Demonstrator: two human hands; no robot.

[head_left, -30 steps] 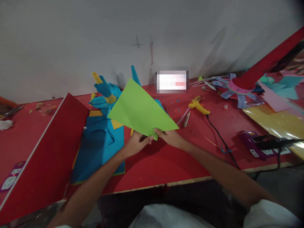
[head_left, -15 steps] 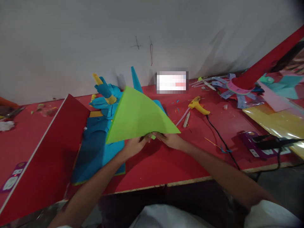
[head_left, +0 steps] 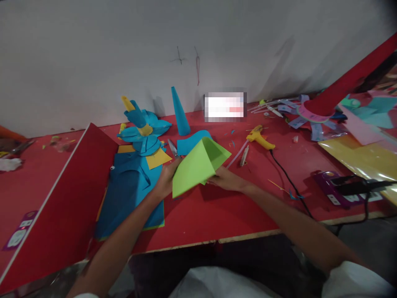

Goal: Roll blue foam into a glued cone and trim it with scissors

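A lime-green sheet of craft paper (head_left: pixel 194 167), curled into a wide cone with its open side facing right, is held above the red table. My left hand (head_left: pixel 167 178) grips its left side, the fingertips partly hidden behind the sheet. On the right edge, my right hand (head_left: pixel 225 179) is closed on the sheet with its fingers underneath. Just beyond the sheet lie scissors (head_left: pixel 173 149) and a curved blue paper piece (head_left: pixel 194 141). A tall blue paper cone (head_left: pixel 180 111) stands behind them.
Left are a blue paper flower (head_left: pixel 145 128), blue sheets (head_left: pixel 124 198) and an upright red board (head_left: pixel 58 203). A yellow glue gun (head_left: pixel 260 138), a cutter (head_left: pixel 244 156) and a purple power strip (head_left: pixel 331 188) with cables lie right. A red cone (head_left: pixel 347 82) leans at far right.
The green sheet has gone from a broad triangle to a curled cone shape, turned with its opening rightward. My hands have moved apart, uncovering the scissors, blue paper and yellow piece.
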